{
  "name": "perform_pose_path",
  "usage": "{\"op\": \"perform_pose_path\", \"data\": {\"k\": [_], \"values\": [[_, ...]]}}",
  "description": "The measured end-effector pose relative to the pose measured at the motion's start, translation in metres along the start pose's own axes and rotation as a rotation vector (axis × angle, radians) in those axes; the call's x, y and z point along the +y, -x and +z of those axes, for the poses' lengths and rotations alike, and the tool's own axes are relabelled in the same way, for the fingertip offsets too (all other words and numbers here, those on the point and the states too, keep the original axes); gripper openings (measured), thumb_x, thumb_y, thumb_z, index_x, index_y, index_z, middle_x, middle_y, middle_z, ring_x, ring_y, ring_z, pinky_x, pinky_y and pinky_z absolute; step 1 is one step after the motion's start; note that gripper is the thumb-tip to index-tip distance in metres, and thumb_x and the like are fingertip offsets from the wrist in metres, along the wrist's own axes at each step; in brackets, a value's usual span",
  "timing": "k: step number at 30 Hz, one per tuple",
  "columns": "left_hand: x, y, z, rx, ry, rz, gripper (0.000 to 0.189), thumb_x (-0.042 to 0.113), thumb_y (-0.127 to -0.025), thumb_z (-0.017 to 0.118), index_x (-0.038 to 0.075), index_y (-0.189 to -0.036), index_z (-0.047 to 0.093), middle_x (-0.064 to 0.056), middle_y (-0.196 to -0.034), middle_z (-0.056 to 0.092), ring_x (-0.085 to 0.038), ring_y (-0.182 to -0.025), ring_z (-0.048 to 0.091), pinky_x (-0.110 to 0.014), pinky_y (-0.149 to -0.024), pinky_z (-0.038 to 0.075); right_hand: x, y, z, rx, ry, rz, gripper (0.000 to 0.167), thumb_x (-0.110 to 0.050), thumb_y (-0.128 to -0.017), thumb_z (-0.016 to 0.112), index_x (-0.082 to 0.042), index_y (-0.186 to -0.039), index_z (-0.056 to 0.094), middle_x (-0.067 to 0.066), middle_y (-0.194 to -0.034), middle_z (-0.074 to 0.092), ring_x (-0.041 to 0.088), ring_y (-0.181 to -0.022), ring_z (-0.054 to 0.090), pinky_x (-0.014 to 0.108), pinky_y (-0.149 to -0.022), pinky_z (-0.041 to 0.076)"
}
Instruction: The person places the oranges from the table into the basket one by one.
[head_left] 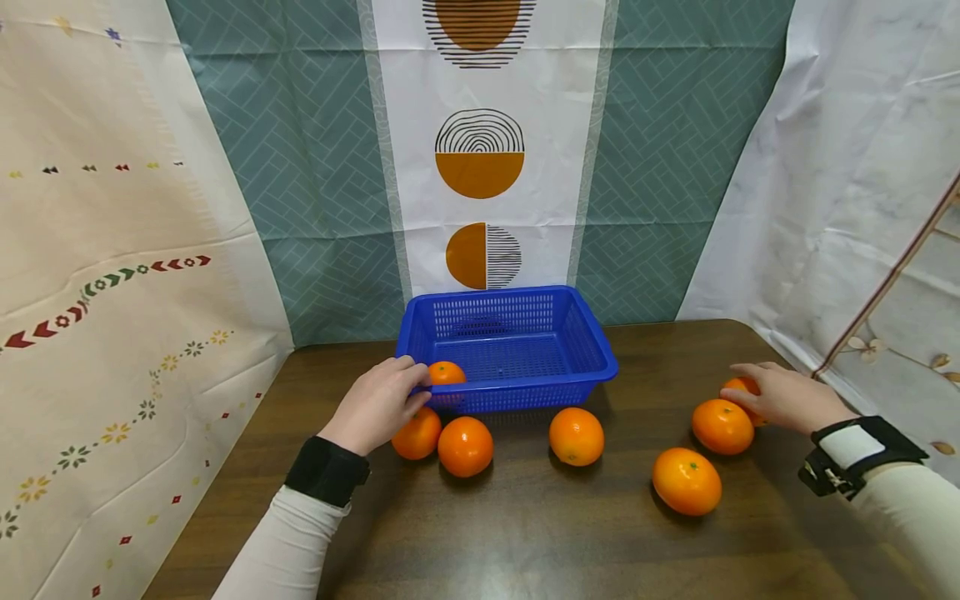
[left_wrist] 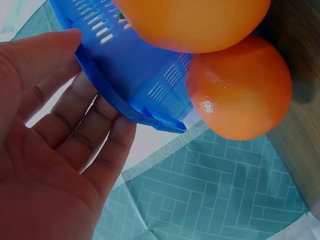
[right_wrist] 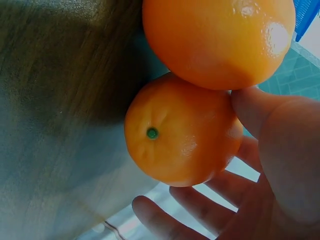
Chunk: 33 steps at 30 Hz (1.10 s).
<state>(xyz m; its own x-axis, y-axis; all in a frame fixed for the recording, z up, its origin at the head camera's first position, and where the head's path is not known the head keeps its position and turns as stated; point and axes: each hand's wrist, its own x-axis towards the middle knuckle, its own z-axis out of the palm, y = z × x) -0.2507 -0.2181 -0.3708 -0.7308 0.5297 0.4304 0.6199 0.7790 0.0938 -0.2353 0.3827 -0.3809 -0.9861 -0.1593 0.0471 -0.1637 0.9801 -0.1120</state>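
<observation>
My left hand (head_left: 382, 400) pinches the front-left rim of a blue plastic basket (head_left: 517, 393), thumb on the near side and fingers behind it in the left wrist view. One orange (head_left: 447, 373) lies inside the basket by that hand. Below the hand, an orange (head_left: 416, 435) is partly covered, and another orange (head_left: 466, 447) sits beside it. At the far right, my right hand (head_left: 791, 396) holds an orange (right_wrist: 182, 132) on the table, thumb on one side and fingers around the other. A second orange (head_left: 722, 427) stands right against it, overlapping the thumb tip in the right wrist view.
Between the hands an orange (head_left: 576, 436) sits before the basket, and one more orange (head_left: 686, 482) lies nearer the front right. All stand on a dark wooden table (head_left: 525, 542). Patterned cloth (head_left: 322, 167) hangs behind and along both sides.
</observation>
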Motion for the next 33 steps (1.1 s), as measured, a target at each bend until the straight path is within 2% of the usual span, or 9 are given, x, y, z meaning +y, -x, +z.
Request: {"op": "perform_pose_path", "data": {"k": [6, 18, 29, 33], "values": [[0.0004, 0.0003, 0.0000, 0.004, 0.002, 0.003, 0.022, 0.011, -0.095, 0.090, 0.014, -0.095, 0.068, 0.004, -0.082, 0.051, -0.019, -0.077, 0.052, -0.034, -0.070, 0.048, 0.0007, -0.0009, 0.0004, -0.001, 0.008, -0.010, 0.064, -0.041, -0.106, 0.074, 0.013, -0.138, 0.062, 0.039, -0.121, 0.068, 0.049, -0.103, 0.070, 0.064, -0.080, 0.059], [0.0014, -0.0001, -0.0004, 0.001, -0.003, -0.002, 0.021, 0.011, -0.095, 0.089, 0.014, -0.095, 0.068, 0.003, -0.083, 0.051, -0.019, -0.077, 0.051, -0.034, -0.070, 0.048, -0.0014, 0.0018, -0.0004, 0.032, -0.002, -0.045, 0.055, -0.035, -0.104, 0.077, 0.014, -0.129, 0.066, 0.034, -0.113, 0.071, 0.041, -0.095, 0.071, 0.063, -0.079, 0.059], [0.0011, 0.0005, -0.0005, 0.006, 0.000, 0.002, 0.021, 0.010, -0.095, 0.089, 0.014, -0.096, 0.069, 0.003, -0.083, 0.052, -0.019, -0.078, 0.052, -0.034, -0.070, 0.048, -0.0002, -0.0009, 0.0016, 0.025, -0.007, -0.021, 0.057, -0.034, -0.103, 0.078, 0.015, -0.128, 0.065, 0.037, -0.111, 0.069, 0.046, -0.094, 0.069, 0.066, -0.081, 0.058], [0.0015, 0.0006, -0.0009, 0.007, 0.002, 0.001, 0.021, 0.010, -0.095, 0.089, 0.014, -0.096, 0.069, 0.003, -0.084, 0.053, -0.019, -0.078, 0.052, -0.035, -0.070, 0.049, -0.0013, -0.0026, 0.0004, 0.012, -0.022, -0.023, 0.056, -0.033, -0.104, 0.078, 0.016, -0.127, 0.064, 0.037, -0.111, 0.069, 0.044, -0.093, 0.069, 0.065, -0.081, 0.058]]}}
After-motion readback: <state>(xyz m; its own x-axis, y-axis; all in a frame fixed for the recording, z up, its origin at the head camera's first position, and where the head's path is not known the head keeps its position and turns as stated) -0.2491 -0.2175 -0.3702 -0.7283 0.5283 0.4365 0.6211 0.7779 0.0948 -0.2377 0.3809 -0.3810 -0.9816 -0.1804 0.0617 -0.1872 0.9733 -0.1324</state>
